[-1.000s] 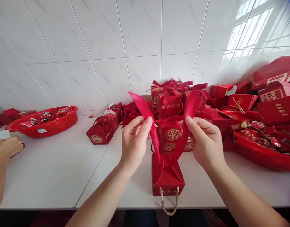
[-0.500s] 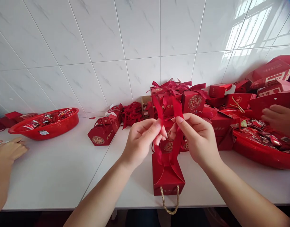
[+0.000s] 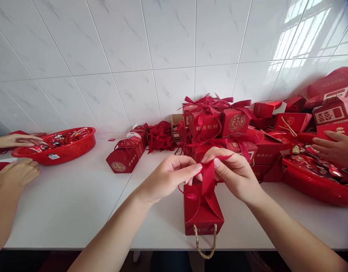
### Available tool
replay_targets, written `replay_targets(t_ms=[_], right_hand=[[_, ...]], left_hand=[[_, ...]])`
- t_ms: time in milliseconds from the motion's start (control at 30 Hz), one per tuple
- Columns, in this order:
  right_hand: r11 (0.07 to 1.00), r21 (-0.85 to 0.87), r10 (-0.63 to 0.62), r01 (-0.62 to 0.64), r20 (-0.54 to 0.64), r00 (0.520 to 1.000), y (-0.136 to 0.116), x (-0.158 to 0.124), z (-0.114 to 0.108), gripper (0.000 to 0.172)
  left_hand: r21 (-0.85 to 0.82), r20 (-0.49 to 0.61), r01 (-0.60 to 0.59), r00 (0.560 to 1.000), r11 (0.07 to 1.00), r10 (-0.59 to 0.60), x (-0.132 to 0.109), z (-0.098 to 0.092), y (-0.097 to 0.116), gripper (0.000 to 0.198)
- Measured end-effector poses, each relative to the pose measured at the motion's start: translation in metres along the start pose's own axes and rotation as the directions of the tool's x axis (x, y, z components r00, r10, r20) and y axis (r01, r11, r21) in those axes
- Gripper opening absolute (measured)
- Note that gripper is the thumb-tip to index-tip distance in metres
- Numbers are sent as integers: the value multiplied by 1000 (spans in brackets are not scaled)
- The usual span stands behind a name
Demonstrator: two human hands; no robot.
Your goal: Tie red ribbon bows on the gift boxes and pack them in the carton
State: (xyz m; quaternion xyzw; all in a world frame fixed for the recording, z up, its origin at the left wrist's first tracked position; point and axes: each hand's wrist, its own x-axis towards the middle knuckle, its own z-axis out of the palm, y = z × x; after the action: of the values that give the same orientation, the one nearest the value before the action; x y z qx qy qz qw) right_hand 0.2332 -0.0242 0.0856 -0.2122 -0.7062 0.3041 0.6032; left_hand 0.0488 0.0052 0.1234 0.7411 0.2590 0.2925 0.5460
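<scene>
Just above a small red gift box (image 3: 204, 215), my left hand (image 3: 174, 175) and my right hand (image 3: 233, 172) come together, both pinching a red ribbon (image 3: 209, 177). The ribbon folds over between my fingertips and drops down to the top of the box. That box stands upright at the table's front, its curved flaps closed. A twisted gold cord handle (image 3: 205, 251) hangs from its near side over the table edge. My fingers partly hide where the ribbon crosses.
Behind my hands stand stacked red boxes with bows (image 3: 206, 124). Loose red ribbons (image 3: 160, 136) and a row of boxes (image 3: 124, 156) lie left of them. Red basins of wrapped sweets stand left (image 3: 69, 151) and right (image 3: 313, 185). Other people's hands (image 3: 17, 175) work at both sides.
My hands have lowered and drawn together, and the two separate ribbon ends now cross between my fingers. At left another person's hand has come to the basin; at right a hand has shifted with a box.
</scene>
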Motion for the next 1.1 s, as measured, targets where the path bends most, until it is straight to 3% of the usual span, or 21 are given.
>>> replay_targets(t_ms=[100, 200, 267, 367, 433, 533, 567, 633, 700, 767, 833, 933, 1000, 1100], right_hand=[[905, -322, -217, 278, 213, 953, 2, 1, -13, 25], [664, -570, -342, 483, 343, 875, 5, -1, -21, 31], [546, -660, -387, 516, 347, 854, 8, -3, -21, 31], [541, -674, -402, 503, 318, 859, 10, -6, -19, 36], [611, -662, -403, 434, 212, 890, 9, -10, -16, 39], [724, -649, -371, 231, -84, 925, 7, -27, -16, 38], [746, -648, -348, 153, -184, 919, 7, -36, -18, 35], [761, -648, -273, -17, -344, 898, 8, -60, -28, 27], [736, -643, -146, -212, -456, 878, 13, -92, -43, 17], [667, -609, 15, -429, -565, 825, 22, -127, -59, 16], [615, -491, 167, -617, -684, 711, 32, -159, -72, 27], [604, -267, 367, -751, -743, 560, 43, -186, -78, 41], [629, -237, 348, -740, -765, 541, 44, -185, -73, 48], [671, -399, 105, -626, -784, 612, 37, -165, -60, 47]], left_hand=[[-161, -21, 56, 998, 985, -61, -2, -5, -2, 32], [-227, 4, 97, 995, 969, -99, -4, -6, -3, 35], [-176, 60, 111, 993, 978, -102, -6, -4, -2, 33], [118, 27, 40, 999, 992, -43, -12, 4, -1, 29], [466, -125, -72, 981, 882, 146, -19, 10, -1, 22], [868, -213, -45, 866, 495, 453, -36, 10, -9, 19], [919, -205, -3, 851, 395, 484, -44, 7, -15, 22], [953, -205, 72, 868, 293, 453, -66, -4, -33, 26], [948, -247, 146, 899, 284, 361, -92, -20, -59, 31], [916, -339, 257, 906, 308, 254, -118, -35, -89, 30], [871, -409, 349, 905, 347, 116, -138, -45, -116, 29], [821, -375, 362, 925, 442, -61, -149, -45, -140, 25], [786, -358, 354, 929, 508, -93, -142, -36, -139, 18], [692, -443, 343, 897, 636, -2, -117, -19, -123, 16]])
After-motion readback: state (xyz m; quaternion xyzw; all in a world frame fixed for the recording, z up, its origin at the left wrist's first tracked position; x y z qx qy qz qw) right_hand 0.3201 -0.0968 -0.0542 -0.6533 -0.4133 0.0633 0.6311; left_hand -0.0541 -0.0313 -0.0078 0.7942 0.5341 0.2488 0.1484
